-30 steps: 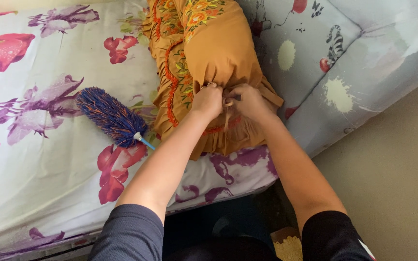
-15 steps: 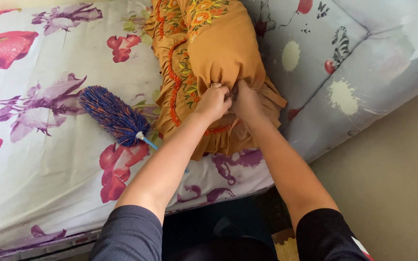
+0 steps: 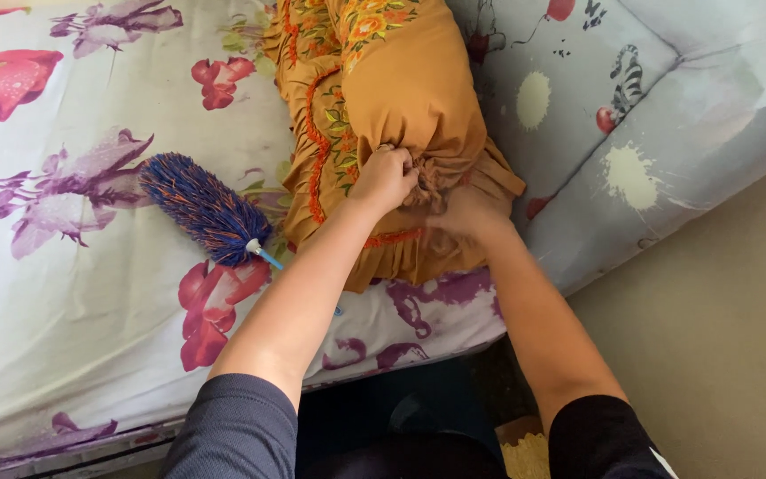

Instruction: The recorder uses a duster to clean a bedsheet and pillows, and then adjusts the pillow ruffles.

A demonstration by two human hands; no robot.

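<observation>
A home bedroom: mattress [image 3: 90, 337] in flowered sheet, embroidered bolster [image 3: 401, 80], feather duster [image 3: 201, 208].

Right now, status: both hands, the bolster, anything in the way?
Left hand clenched on the gathered end of the mustard bolster cover. Right hand on the same gathers, grip unclear. Blue duster lies apart on the floral sheet, not obstructing.

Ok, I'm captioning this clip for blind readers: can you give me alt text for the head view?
Both hands grip the gathered, ruffled end of an orange embroidered bolster cover on a bed: the left hand and right hand pinch the bunched fabric close together. A blue feather duster lies on the floral bedsheet to the left, apart from the hands.
</observation>
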